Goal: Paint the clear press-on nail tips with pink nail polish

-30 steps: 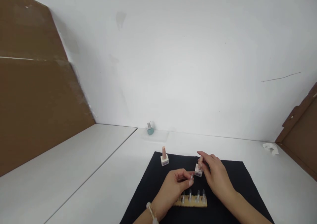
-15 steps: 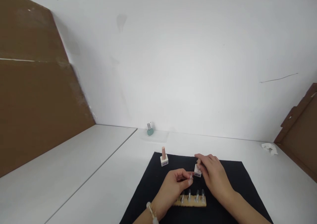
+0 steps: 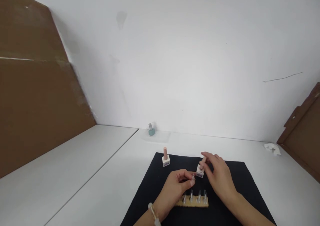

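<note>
My left hand [image 3: 175,187] is closed in a pinch on a small clear nail tip [image 3: 193,177] held above a wooden strip [image 3: 192,203] that carries several clear nail tips. My right hand [image 3: 218,177] has its fingers closed round the pink cap of a square nail polish bottle [image 3: 200,171] standing on the black mat [image 3: 150,192]. A second pink-capped bottle [image 3: 165,158] stands untouched at the mat's far left corner.
A teal nail polish bottle [image 3: 151,129] stands by the white wall at the back of the white table [image 3: 100,172]. A crumpled white tissue [image 3: 272,148] lies at the far right. Brown boards [image 3: 37,96] flank both sides.
My right hand's fingers have shifted slightly on the bottle's cap. The left hand keeps its pinch in the same place.
</note>
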`<action>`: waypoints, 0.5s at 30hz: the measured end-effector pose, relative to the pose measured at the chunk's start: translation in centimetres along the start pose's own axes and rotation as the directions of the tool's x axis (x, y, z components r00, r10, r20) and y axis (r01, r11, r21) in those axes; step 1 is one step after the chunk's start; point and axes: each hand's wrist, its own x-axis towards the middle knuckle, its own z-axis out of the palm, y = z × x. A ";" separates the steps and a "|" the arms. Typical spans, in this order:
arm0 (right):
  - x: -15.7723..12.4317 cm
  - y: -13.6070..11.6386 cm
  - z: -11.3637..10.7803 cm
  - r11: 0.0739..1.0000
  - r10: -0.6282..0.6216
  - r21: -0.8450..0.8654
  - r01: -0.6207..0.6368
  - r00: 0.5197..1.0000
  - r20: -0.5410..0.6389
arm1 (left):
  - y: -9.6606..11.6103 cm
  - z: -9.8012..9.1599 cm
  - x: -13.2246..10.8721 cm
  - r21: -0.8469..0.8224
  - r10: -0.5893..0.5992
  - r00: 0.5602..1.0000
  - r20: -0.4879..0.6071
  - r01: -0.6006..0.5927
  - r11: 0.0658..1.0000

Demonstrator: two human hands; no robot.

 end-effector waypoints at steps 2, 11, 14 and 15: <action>0.2 0.1 -0.6 0.998 0.051 0.049 -0.048 0.997 -0.059 | -0.2 0.0 0.0 0.029 0.014 0.999 -0.041 -0.013 0.999; 1.8 -3.1 -4.5 0.889 0.278 0.390 -0.242 0.960 -0.038 | 1.0 0.3 -2.0 0.218 0.262 0.948 -0.179 -0.221 0.950; 1.3 -5.1 -5.1 0.827 0.276 0.493 -0.270 0.959 0.063 | 1.3 0.8 -3.3 0.221 0.306 0.945 -0.115 -0.276 0.936; 1.0 -5.7 -5.3 0.832 0.236 0.501 -0.237 0.969 0.066 | 1.3 0.9 -3.7 0.214 0.319 0.944 -0.087 -0.295 0.931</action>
